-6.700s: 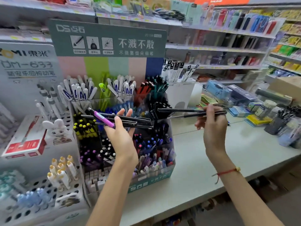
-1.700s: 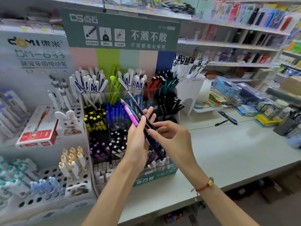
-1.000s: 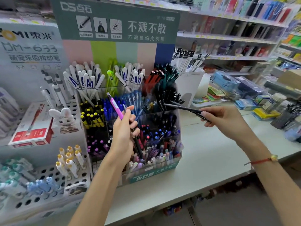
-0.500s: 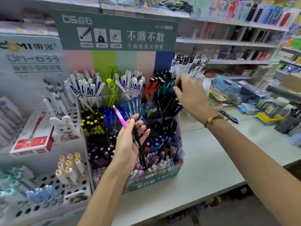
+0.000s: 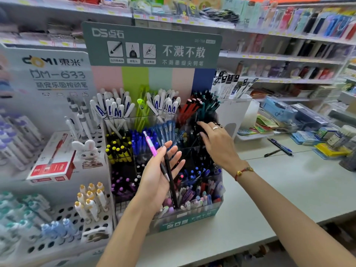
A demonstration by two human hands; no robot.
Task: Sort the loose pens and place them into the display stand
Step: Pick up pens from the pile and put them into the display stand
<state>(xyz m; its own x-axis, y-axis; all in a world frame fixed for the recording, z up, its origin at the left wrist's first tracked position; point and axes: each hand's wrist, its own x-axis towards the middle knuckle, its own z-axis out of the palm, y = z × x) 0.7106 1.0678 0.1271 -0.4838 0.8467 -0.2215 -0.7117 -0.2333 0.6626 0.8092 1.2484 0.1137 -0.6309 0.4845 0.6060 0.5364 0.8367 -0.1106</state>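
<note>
So, starting at the far left, a white rack (image 5: 57, 226) full of holes is holding capped markers, and a red and white box (image 5: 52, 166) is leaning next to a little rabbit figure (image 5: 85, 151). The display stand (image 5: 185, 218) is sitting just right of that on the pale surface (image 5: 289, 189), with a grey-green header card (image 5: 152, 45) standing up behind it. Its clear compartments are packed with upright pens: white ones at the back, yellow-capped and blue ones in the middle row, purple and pastel ones down in front.

The left hand (image 5: 159, 176) is hovering palm up in front of the stand with its fingers spread, and the thumb is pinning a pink pen (image 5: 150, 143) and two black pens (image 5: 169, 170) across the palm. They're pointing up and away, slightly tilted.

The right hand (image 5: 217, 143) is reaching over the dark pens (image 5: 204, 110) in the upper right compartment, fingers straight and relaxed, fingertips touching or just above them; I can't tell which. It's grasping nothing I can see. There's a ring on one finger and a red string bracelet (image 5: 242, 170) on the wrist.

Further right, a couple of loose pens (image 5: 279, 149) are lying on the surface, near some packaged stuff.
</note>
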